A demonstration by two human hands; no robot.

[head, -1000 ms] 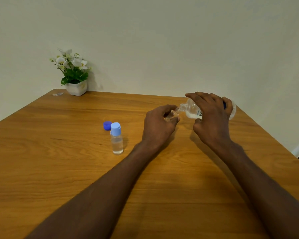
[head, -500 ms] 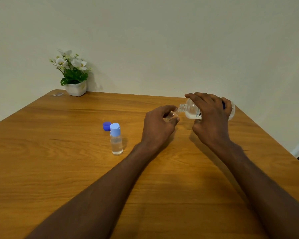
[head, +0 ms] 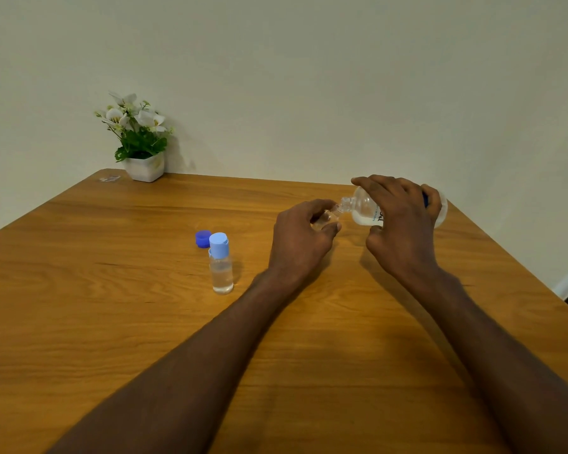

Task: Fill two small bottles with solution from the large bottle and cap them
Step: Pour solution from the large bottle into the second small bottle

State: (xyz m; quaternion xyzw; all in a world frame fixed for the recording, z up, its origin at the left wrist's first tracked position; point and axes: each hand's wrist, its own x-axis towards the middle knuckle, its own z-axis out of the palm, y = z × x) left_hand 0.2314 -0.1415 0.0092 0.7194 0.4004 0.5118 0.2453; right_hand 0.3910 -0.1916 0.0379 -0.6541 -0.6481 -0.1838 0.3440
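Head view, forward-down over table

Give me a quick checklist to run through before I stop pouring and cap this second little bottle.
1. Large bottle tipped, neck at the small bottle's mouth: ok.
2. Left hand grips the small bottle: ok.
3. Right hand grips the large bottle: ok.
4. Fill level in the small bottle: cannot tell, fingers hide it.
5. First bottle capped, upright: ok.
6. Dark blue cap on the table; which bottle it fits: cannot tell.

large bottle label shows dark print, too blurred to read.
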